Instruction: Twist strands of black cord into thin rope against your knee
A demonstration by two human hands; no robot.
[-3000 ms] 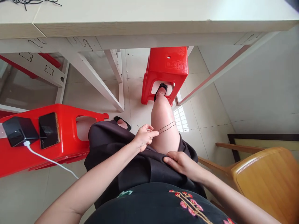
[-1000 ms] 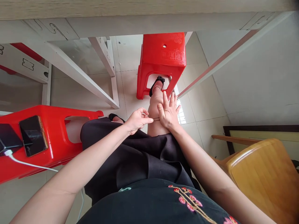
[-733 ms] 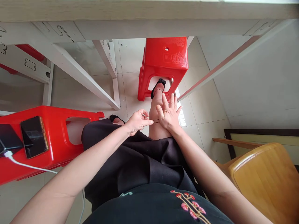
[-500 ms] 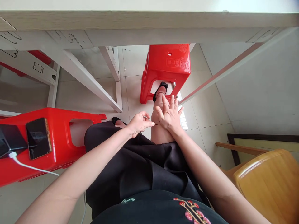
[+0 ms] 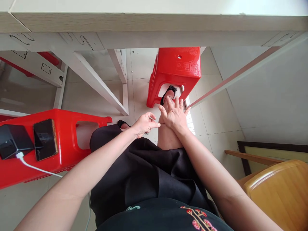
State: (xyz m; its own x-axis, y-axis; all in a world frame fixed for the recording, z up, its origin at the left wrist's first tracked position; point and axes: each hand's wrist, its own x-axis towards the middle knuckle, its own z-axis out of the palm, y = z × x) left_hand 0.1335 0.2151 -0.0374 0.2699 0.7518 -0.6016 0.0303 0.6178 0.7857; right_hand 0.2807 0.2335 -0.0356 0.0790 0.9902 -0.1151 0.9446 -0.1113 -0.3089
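L hand (image 5: pixel 145 124) curled, fingertips seeming to pinch one end of thin dark cord (image 5: pixel 163 124), prob. to keep it taut across bare leg (image 5: pixel 169 139); R hand (image 5: pixel 174 118) lay spread flat on leg, apparently pinning cord. Black skirt (image 5: pixel 144 173) sat bunched above. Red plastic stool (image 5: pixel 64 128) at left served as shelf for phone (image 5: pixel 45 139) and black charger (image 5: pixel 14 141), w/ white cable (image 5: pixel 36 168) trailing down.

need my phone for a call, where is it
In the head view, the phone lies on the red plastic stool at left, next to a black block with a white cable.
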